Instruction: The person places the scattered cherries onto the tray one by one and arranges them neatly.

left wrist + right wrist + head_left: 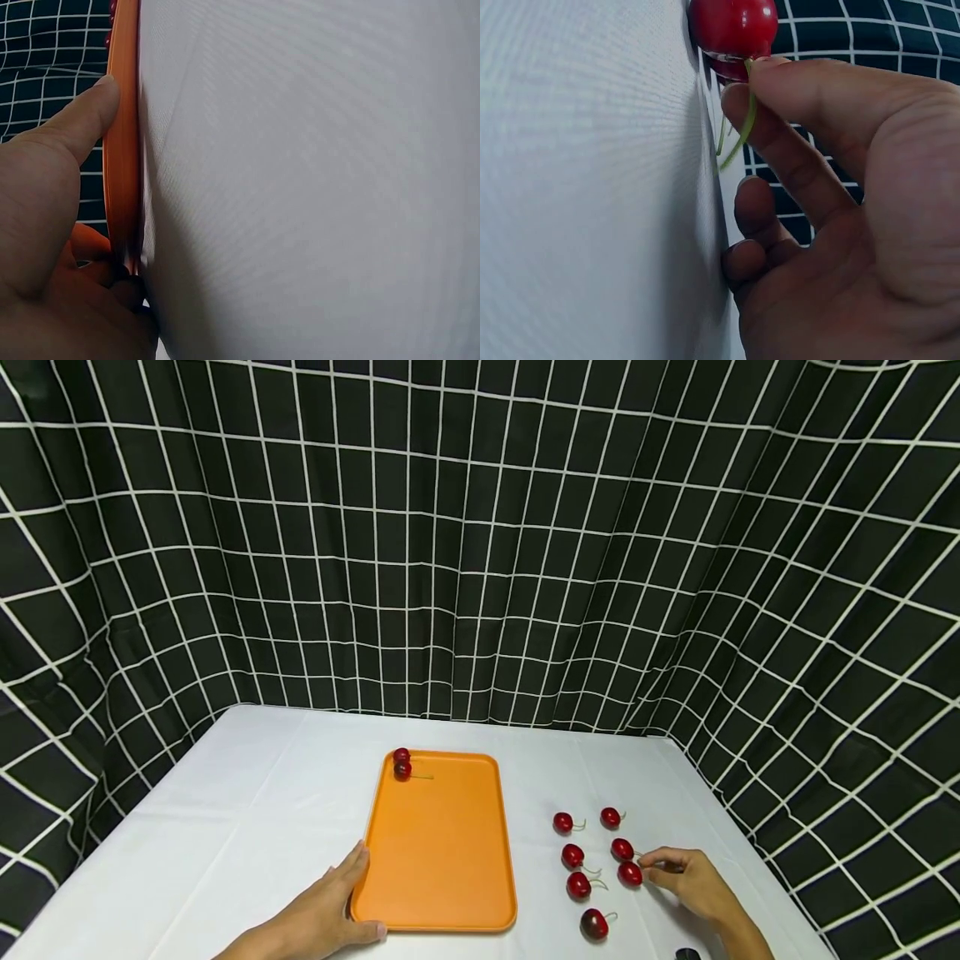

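Toward five o'clock in the head view, the bottom edge cuts off the right forearm (738,931) and a black object (687,954), of which too little shows to tell what it is; the left forearm (258,943) runs out of frame toward seven. In the left wrist view the tray (122,165) is edge-on, its floor hidden, with blurred cherries (109,39) toward eleven o'clock partly behind its rim. At twelve o'clock in the right wrist view, the top edge trims one cherry (733,22), which mostly hides another (731,70).
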`<move>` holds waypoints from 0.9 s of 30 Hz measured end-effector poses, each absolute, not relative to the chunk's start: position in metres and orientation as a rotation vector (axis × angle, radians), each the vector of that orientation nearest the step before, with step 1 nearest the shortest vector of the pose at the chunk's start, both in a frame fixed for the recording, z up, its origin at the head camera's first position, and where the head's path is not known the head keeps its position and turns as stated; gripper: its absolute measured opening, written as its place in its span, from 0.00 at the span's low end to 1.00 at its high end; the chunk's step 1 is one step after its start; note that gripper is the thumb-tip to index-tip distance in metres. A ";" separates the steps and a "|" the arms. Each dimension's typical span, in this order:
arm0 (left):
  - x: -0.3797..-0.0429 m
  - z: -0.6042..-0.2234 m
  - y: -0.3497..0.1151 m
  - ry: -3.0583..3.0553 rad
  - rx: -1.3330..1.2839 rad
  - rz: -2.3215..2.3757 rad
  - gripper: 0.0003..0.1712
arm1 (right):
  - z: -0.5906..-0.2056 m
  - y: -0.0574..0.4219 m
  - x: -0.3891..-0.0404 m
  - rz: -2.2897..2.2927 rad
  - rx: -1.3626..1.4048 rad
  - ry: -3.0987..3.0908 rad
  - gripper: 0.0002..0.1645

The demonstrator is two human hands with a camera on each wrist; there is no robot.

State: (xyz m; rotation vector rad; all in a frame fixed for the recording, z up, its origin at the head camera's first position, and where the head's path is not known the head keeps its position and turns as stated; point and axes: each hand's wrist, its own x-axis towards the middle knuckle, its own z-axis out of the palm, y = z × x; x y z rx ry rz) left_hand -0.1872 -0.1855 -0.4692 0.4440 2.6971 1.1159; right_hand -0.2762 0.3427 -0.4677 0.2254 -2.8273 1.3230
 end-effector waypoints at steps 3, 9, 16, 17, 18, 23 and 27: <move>-0.187 -0.469 -0.186 2.698 0.434 1.118 0.66 | -0.470 0.343 -0.277 1.335 0.289 -2.810 0.08; -0.186 -0.469 -0.187 2.695 0.424 1.121 0.65 | -0.473 0.345 -0.276 1.298 0.389 -2.748 0.05; -0.187 -0.467 -0.185 2.700 0.427 1.112 0.65 | -0.463 0.341 -0.276 1.308 0.140 -2.727 0.06; -0.187 -0.467 -0.185 2.700 0.430 1.113 0.65 | -0.460 0.340 -0.276 1.314 0.127 -2.718 0.06; -0.186 -0.467 -0.186 2.699 0.430 1.114 0.65 | -0.457 0.340 -0.277 1.314 0.125 -2.707 0.06; -0.185 -0.468 -0.187 2.685 0.416 1.119 0.65 | -0.438 0.333 -0.281 1.338 0.090 -2.667 0.09; -0.185 -0.467 -0.187 2.687 0.426 1.117 0.65 | -0.421 0.321 -0.289 1.336 0.126 -2.593 0.10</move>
